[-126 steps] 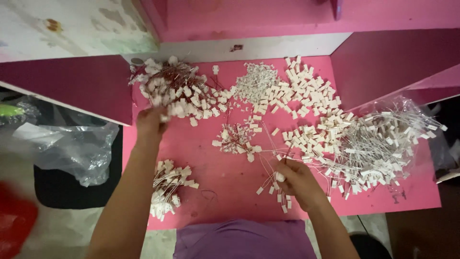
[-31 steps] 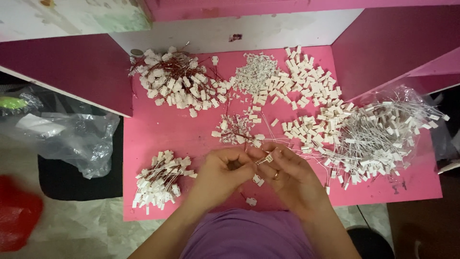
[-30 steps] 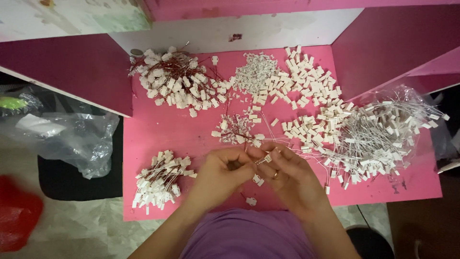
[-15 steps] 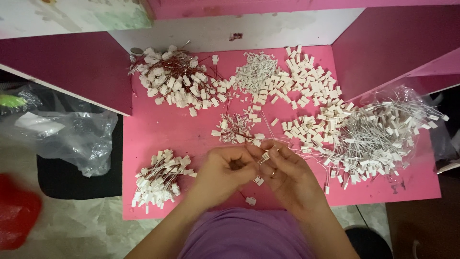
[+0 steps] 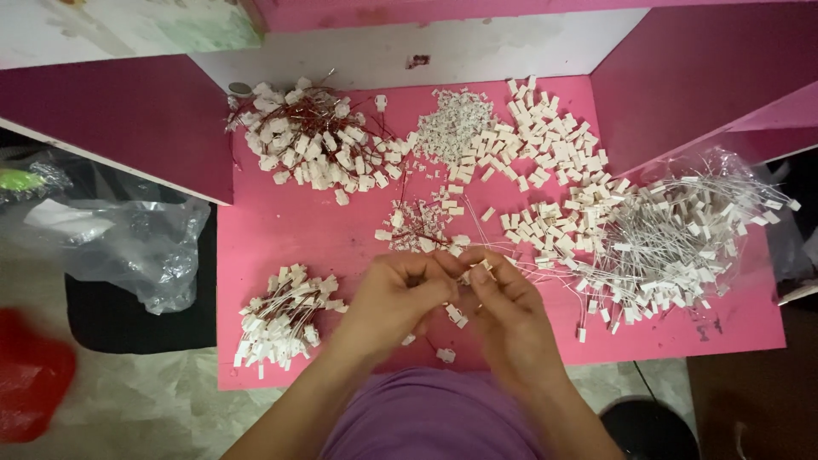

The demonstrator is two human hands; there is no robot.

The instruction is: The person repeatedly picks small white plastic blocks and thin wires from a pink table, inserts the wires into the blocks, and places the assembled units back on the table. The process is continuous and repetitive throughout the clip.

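Note:
Over the middle front of the pink table [image 5: 341, 238] my left hand [image 5: 396, 294] and my right hand [image 5: 503, 298] meet, fingertips pinched together on a small white connector with thin wires [image 5: 467, 266]. A few loose white connectors [image 5: 456, 315] lie just under my hands. A finished bundle of wired connectors [image 5: 281, 319] lies left of my left hand. A small cluster of red-wired pieces [image 5: 417, 226] sits just beyond my fingers.
A big heap of red-wired connectors [image 5: 315, 145] lies at the back left, tiny white parts [image 5: 456, 123] and white housings [image 5: 545, 140] at the back centre. White-wired connectors on clear plastic [image 5: 682, 238] fill the right. A plastic bag [image 5: 128, 238] lies on the floor to the left.
Earlier my hands were spread apart, left at the back heap, right at the front. They have come together at the middle front and keep working a small connector between the fingertips.

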